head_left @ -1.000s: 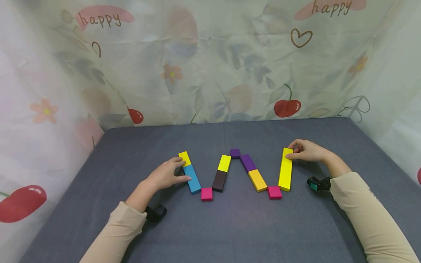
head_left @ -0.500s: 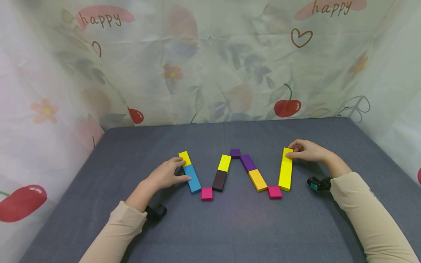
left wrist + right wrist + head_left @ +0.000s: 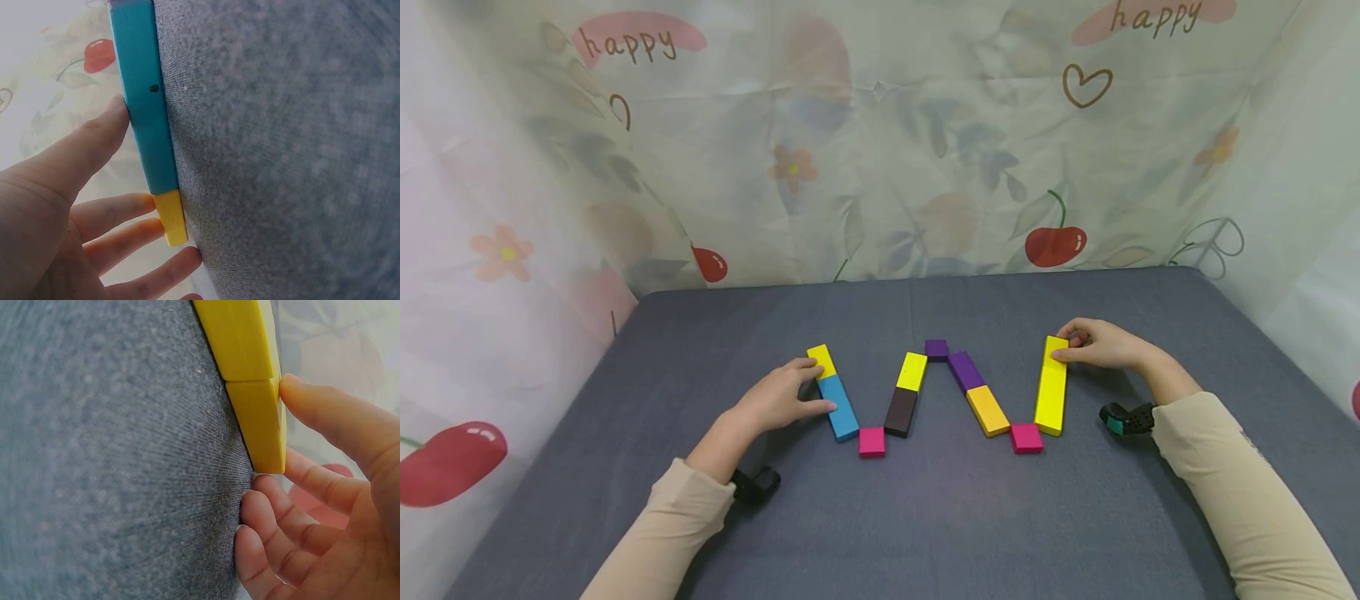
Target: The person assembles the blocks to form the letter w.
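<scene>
My left hand (image 3: pixel 775 400) lies beside the left-hand slanted pair of blocks. Its fingertips touch the short yellow block (image 3: pixel 170 219) and its thumb touches the blue block (image 3: pixel 145 100), with the fingers fairly straight. At the right end, my right hand (image 3: pixel 1108 343) has its thumb on the short yellow block (image 3: pixel 259 425) and its curved index finger at that block's far end. A longer yellow block (image 3: pixel 240 337) lies end to end with it. Under the right hand the remaining fingers (image 3: pixel 256 512) curl close to the cloth.
Between the hands run a pink block (image 3: pixel 872 442), a dark brown block (image 3: pixel 900 413), a yellow block (image 3: pixel 912 372), two purple blocks (image 3: pixel 966 372), an orange block (image 3: pixel 988 412) and another pink block (image 3: pixel 1026 439). They form a zigzag on the grey cloth (image 3: pixel 925 533).
Both hands stay where they were. The seam between the two right-hand yellow blocks shows less in the head view now. The other blocks have not moved.
</scene>
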{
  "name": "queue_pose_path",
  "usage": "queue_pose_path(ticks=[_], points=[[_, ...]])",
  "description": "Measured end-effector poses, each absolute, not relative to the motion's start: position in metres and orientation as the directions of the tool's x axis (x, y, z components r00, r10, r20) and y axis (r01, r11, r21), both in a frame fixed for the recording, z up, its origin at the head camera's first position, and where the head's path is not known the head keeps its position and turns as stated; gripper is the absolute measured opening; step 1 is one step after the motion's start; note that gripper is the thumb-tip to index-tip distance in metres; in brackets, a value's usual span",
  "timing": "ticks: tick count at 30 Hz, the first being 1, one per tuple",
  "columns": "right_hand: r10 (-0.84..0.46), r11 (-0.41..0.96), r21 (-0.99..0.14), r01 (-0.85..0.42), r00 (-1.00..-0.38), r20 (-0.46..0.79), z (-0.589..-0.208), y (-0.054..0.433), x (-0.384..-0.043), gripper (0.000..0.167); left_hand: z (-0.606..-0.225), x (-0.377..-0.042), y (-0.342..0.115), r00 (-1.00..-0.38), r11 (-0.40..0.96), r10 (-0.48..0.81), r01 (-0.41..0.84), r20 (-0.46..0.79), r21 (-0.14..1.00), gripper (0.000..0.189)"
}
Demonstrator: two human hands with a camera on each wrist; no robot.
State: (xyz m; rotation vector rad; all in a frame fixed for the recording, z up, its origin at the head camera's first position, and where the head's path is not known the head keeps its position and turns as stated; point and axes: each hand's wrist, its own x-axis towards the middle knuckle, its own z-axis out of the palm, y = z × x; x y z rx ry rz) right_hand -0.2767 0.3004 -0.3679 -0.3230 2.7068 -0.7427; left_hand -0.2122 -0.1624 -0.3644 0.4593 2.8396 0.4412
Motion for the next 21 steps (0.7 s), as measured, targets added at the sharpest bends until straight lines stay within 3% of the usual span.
queue_pose_path(ticks=[21], points=[[-0.277, 0.846, -0.520, -0.115, -0.928, -0.247, -0.3682, 0.3015, -0.2746, 0.059, -0.3645, -0.2124, -0.1621, -0.925, 0.909, 0.334, 0.266, -0.181, 0.322, 0.072]])
